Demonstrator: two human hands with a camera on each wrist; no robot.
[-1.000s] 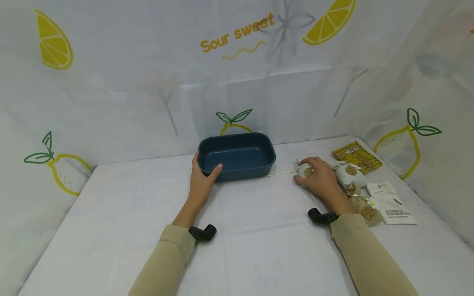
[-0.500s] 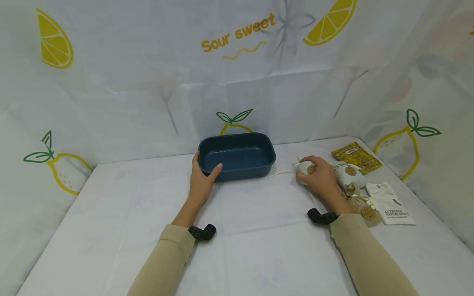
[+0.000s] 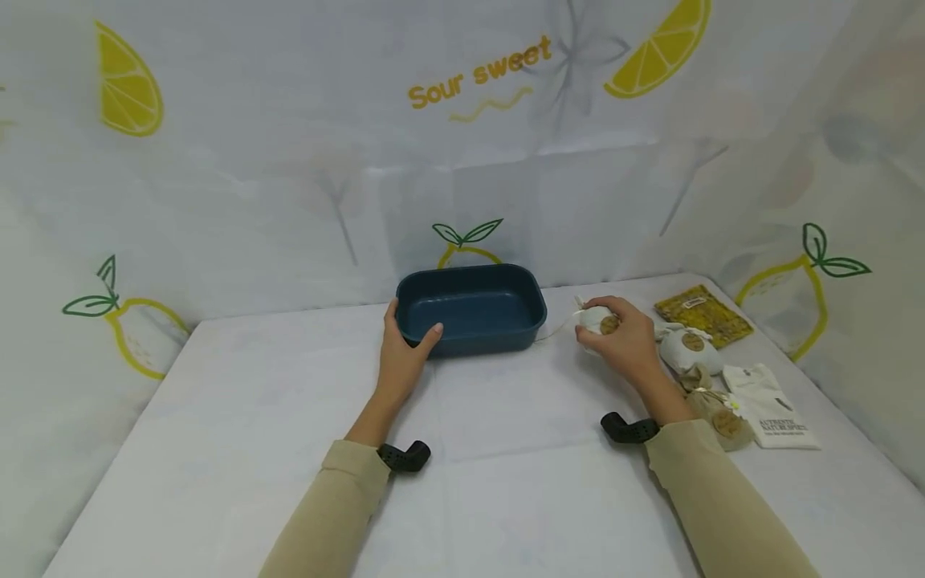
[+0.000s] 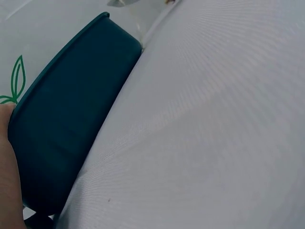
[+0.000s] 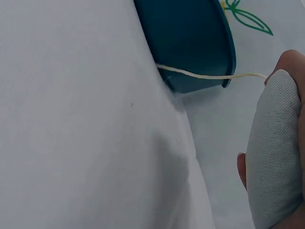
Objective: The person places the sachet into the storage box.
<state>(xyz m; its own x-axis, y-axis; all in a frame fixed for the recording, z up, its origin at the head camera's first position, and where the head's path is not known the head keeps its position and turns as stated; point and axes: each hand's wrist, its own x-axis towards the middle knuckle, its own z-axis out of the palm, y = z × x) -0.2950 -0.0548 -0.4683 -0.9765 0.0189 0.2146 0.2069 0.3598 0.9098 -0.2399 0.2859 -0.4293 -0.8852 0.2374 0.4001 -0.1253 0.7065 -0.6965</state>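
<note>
A dark blue rectangular tub (image 3: 486,344) stands at the back of the table. My left hand (image 3: 401,365) grips its left end, with the thumb at the front rim and the fingers round the side. To the right of the tub, my right hand (image 3: 630,343) holds a small pale drawstring sachet (image 3: 590,320) with a round brown label. In the right wrist view the sachet (image 5: 275,152) is clasped between thumb and fingers, raised off the cloth. Its thin cream cord (image 5: 205,76) trails to the tub's near side.
At the right lie another pale sachet (image 3: 690,351), a tan drawstring pouch (image 3: 726,424), a flat white printed bag (image 3: 784,417) and a yellow patterned packet (image 3: 704,315). A white lemon-print sheet (image 3: 289,217) hangs behind the table.
My right hand has lifted the sachet slightly off the table, and its cord has shifted. The left hand keeps its grip on the tub. The head view has shifted a little.
</note>
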